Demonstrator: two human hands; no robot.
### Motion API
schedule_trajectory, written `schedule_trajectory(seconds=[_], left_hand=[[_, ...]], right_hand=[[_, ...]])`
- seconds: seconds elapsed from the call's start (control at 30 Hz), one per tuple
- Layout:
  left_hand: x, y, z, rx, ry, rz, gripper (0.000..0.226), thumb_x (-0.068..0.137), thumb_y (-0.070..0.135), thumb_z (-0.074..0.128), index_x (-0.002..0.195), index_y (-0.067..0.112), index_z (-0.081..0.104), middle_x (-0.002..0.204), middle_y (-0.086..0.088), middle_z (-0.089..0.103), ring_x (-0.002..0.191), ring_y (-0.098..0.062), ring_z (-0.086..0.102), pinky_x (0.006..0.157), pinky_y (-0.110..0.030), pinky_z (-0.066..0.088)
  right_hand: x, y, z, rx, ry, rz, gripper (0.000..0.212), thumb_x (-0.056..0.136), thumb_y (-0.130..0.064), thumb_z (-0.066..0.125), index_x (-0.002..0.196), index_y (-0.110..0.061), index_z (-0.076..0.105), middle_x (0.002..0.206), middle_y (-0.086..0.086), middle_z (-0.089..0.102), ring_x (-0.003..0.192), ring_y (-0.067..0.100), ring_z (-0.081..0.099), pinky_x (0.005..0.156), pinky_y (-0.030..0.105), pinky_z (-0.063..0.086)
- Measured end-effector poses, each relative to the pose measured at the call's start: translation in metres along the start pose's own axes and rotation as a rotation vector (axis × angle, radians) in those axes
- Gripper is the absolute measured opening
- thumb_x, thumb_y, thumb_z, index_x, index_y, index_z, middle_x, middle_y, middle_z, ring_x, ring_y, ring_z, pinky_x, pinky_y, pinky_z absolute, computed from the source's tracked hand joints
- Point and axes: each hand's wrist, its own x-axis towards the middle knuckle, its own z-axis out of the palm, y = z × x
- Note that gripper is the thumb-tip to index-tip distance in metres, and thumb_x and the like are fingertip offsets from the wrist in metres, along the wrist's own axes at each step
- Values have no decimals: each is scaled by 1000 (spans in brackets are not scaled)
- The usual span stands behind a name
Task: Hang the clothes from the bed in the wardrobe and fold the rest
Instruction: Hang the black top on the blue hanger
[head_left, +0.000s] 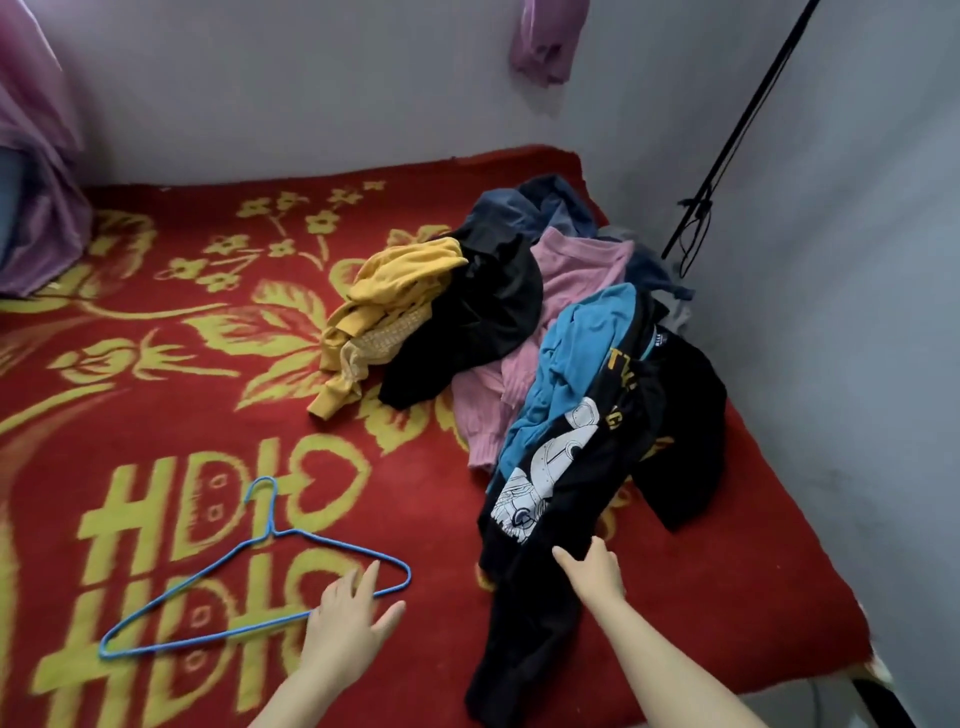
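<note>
Low in the frame, the left hand (345, 618) lies flat, grip apart, fingers touching the blue hanger (332, 544) on the red bed (156, 364). The right hand (592, 571) rests on a black shirt (524, 623) trailing from the clothes pile (519, 312) at right; I cannot tell its grip.

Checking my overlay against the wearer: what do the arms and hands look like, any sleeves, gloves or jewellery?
The left hand and right hand wear no gloves, and no ring, watch or bracelet shows on either. The left forearm and right forearm are bare down to the bottom edge of the frame, with no sleeve in view.
</note>
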Motion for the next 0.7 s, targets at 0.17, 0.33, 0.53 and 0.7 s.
schedule_trajectory(seconds=[0.17, 0.33, 0.53, 0.7], left_hand=[[12, 11, 21, -158, -18, -162, 63, 94, 52, 41, 147, 25, 21, 149, 2, 31, 139, -14, 25, 108, -29, 27], [12, 17, 46, -239, -74, -235, 61, 94, 47, 47, 146, 24, 25, 147, 1, 36, 135, -16, 33, 107, -29, 28], [8, 24, 57, -341, -79, -244, 58, 94, 44, 49, 145, 21, 31, 148, 4, 36, 137, -12, 31, 110, -31, 27], [14, 18, 58, -366, -52, -218, 53, 93, 44, 50, 141, 25, 36, 144, 4, 42, 134, -11, 36, 109, -28, 27]], right_hand=[[64, -11, 15, 183, 65, 112, 86, 84, -45, 63, 143, 2, 21, 139, 28, 35, 126, 42, 39, 100, 42, 35], [109, -16, 27, 238, 81, 134, 96, 83, -33, 69, 147, 1, 7, 142, 29, 32, 127, 40, 39, 98, 40, 35], [130, 6, 33, 211, 11, 215, 60, 82, -25, 71, 128, 1, 43, 124, 23, 57, 112, 39, 56, 94, 39, 44], [142, 4, 41, 358, 29, 249, 66, 82, -45, 66, 122, 4, 50, 121, 22, 58, 112, 39, 54, 93, 38, 42]])
